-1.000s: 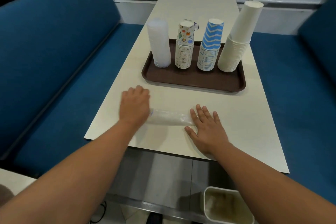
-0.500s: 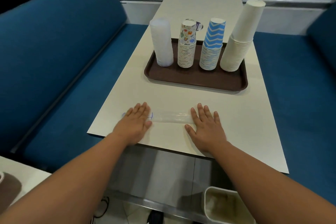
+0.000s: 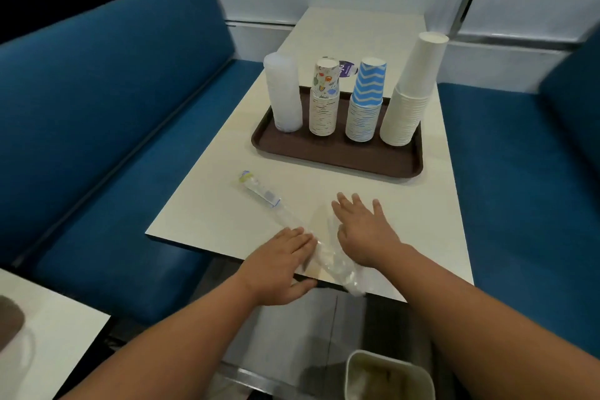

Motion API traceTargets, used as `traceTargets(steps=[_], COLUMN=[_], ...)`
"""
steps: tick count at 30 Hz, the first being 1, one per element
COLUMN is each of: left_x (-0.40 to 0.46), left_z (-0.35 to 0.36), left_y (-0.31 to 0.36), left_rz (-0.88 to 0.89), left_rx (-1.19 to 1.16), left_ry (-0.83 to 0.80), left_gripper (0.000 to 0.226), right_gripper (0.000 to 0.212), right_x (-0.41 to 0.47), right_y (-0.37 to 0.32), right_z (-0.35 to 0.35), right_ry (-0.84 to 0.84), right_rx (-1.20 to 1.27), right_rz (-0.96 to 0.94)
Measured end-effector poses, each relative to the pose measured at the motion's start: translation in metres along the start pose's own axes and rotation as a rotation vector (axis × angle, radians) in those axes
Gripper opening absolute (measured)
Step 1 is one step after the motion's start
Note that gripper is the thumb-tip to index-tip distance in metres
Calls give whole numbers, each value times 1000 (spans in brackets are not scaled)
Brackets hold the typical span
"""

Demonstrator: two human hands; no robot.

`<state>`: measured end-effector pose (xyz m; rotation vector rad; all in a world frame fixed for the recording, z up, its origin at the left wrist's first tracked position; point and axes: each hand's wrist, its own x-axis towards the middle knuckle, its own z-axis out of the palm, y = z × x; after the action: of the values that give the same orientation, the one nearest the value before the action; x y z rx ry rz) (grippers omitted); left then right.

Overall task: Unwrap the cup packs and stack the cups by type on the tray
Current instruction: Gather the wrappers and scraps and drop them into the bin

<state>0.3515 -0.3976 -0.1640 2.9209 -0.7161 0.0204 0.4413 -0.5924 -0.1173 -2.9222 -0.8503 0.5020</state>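
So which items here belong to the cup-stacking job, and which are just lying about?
Job:
- tray
- clear cup stack
- patterned cup stack
- blue zigzag cup stack
- white cup stack
- empty plastic wrapper, under left hand and right hand

Lying about:
- purple sticker
- bin

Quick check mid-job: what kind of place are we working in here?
Probably a cafe or canteen booth: blue upholstered bench seats flank a narrow table, with a brown serving tray carrying stacks of disposable cups.
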Motion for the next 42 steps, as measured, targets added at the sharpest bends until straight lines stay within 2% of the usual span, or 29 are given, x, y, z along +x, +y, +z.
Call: traceTargets(steps=[2,4,5,7,9,11,13,16,19,23,27,30,33,36,38,40,42], left_x=[-6,-9,-11,-17,-23,-23,-10,16,32,42,45,45,47,45,35,18,4], left_z=[9,15,16,15,8,-3,-16,-33,-39,-37,-33,-31,-28,-27,-27,-23,-14], left_y=[-4,-2,0,2,4,6,3,-8,-18,-21,-19,-18,-19,-20,-17,-15,-17], left_rz=[138,211,224,185,16,-280,-567,-838,-997,-1082,-1108,-1117,-1101,-1047,-882,-539,-262], left_rx=[22,-61,-91,-128,-314,-669,-946,-1030,-1132,-1163,-1070,-975,-861,-776,-551,-330,-225], left_ry=[85,159,201,249,296,347,382,322,213,199,235,252,220,181,197,307,217], left_gripper=[60,37,29,29,33,35,31,23,11,16,14,12,16,16,17,30,46], right_gripper=[56,54,54,52,64,77,73,68,48,53,45,46,53,53,51,53,58], right_x=[1,7,10,14,14,14,15,14,12,15,11,9,21,37,43,45,44], right_y=[0,-6,-8,-10,-8,-7,-8,-12,-14,-12,-13,-13,-16,-23,-24,-21,-18], right_z=[4,14,19,27,33,38,40,41,41,43,37,33,31,26,23,22,24], right_ry=[33,16,4,-13,5,13,45,88,131,101,88,176,208,105,50,31,23], right_rx=[-39,-63,-70,-49,-8,38,85,121,140,180,321,477,320,175,113,88,87], right_rz=[-215,-368,-402,-410,-404,-391,-386,-364,-327,-319,-280,-211,-285,-335,-335,-338,-342])
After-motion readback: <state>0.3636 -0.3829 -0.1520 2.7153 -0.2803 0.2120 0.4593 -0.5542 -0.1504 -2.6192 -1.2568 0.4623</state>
